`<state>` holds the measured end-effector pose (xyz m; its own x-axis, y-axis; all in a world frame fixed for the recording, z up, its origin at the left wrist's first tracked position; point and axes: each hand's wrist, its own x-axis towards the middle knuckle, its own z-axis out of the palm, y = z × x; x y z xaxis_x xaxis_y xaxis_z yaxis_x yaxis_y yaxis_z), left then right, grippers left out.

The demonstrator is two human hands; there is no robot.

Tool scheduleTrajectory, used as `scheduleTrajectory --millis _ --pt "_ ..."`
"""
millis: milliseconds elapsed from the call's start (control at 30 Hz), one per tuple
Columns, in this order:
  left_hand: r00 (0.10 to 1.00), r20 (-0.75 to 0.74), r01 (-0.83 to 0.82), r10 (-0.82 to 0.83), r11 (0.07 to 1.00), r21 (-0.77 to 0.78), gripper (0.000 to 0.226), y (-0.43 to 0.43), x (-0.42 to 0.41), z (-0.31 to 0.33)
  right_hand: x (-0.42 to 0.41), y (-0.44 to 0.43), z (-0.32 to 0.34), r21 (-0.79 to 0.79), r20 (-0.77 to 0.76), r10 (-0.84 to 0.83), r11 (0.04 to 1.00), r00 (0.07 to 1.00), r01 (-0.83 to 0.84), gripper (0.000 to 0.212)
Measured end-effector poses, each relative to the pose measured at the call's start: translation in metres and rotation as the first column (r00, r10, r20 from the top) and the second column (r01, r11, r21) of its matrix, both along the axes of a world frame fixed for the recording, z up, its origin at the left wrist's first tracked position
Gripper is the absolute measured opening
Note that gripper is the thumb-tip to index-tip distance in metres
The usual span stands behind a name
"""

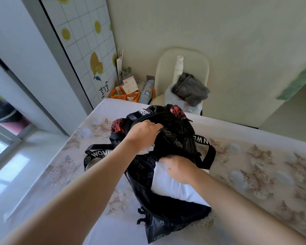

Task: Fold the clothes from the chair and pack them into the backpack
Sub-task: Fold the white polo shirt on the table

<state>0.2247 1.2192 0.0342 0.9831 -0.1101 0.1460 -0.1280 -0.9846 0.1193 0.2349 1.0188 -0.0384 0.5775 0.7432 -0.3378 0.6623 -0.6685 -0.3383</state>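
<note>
A black backpack (177,138) with white lettering on its straps lies on the table (254,165). My left hand (145,131) grips the upper flap of the backpack's opening. My right hand (180,169) rests on a folded white garment (168,188) that sticks partway into the open backpack, its fingertips hidden at the bag's mouth. Beyond the table, a cream chair (166,71) carries a grey garment (191,89) on top of a light blue one (170,96).
The table has a floral cloth. A white bottle (178,68) stands by the chair's back. An orange tray (125,94) of small items sits in the corner by the wall. A window and pale floor lie to the left.
</note>
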Motion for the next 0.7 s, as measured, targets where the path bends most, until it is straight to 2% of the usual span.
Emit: scheduleTrajectory --millis 67,200,267,367,433,500,567,633,700 --pt "0.999 -0.013 0.038 -0.037 0.998 0.049 0.041 -0.007 0.001 -0.001 -0.006 -0.011 -0.012 -0.1 -0.049 -0.02 0.995 0.999 0.015 0.059" --pt "0.992 -0.1 0.096 -0.076 0.971 0.22 0.035 -0.017 0.004 -0.005 -0.007 -0.018 -0.02 -0.13 0.037 -0.03 0.991 0.999 0.034 0.061" --pt "0.993 -0.118 0.046 -0.026 0.985 0.167 0.036 -0.021 0.008 -0.003 -0.006 -0.018 -0.017 -0.081 -0.028 -0.057 0.995 0.998 0.055 0.055" --pt "0.991 0.029 -0.129 0.13 0.991 -0.023 0.033 -0.019 0.02 0.012 -0.001 -0.014 -0.008 0.072 -0.07 -0.12 0.99 0.99 0.125 0.046" --pt "0.981 0.076 -0.171 0.179 0.98 -0.099 0.029 -0.015 0.029 0.024 0.003 -0.008 -0.003 0.238 -0.015 -0.253 0.939 0.967 0.249 0.046" --pt "0.986 0.042 -0.158 0.162 0.984 -0.08 0.029 -0.015 0.034 0.031 0.01 -0.003 -0.001 0.257 0.099 -0.354 0.912 0.93 0.32 0.055" --pt "0.987 0.023 -0.155 0.157 0.985 -0.08 0.029 -0.014 0.034 0.031 0.011 -0.003 -0.002 0.123 0.289 -0.291 0.956 0.912 0.266 0.067" --pt "0.984 0.017 -0.176 0.178 0.979 -0.104 0.028 -0.013 0.034 0.029 0.002 -0.005 -0.005 0.091 0.424 -0.171 0.985 0.889 0.146 0.07" --pt "0.981 0.006 -0.192 0.194 0.975 -0.113 0.027 -0.013 0.035 0.026 -0.015 -0.01 -0.013 0.05 0.414 -0.014 0.999 0.91 -0.008 0.073"
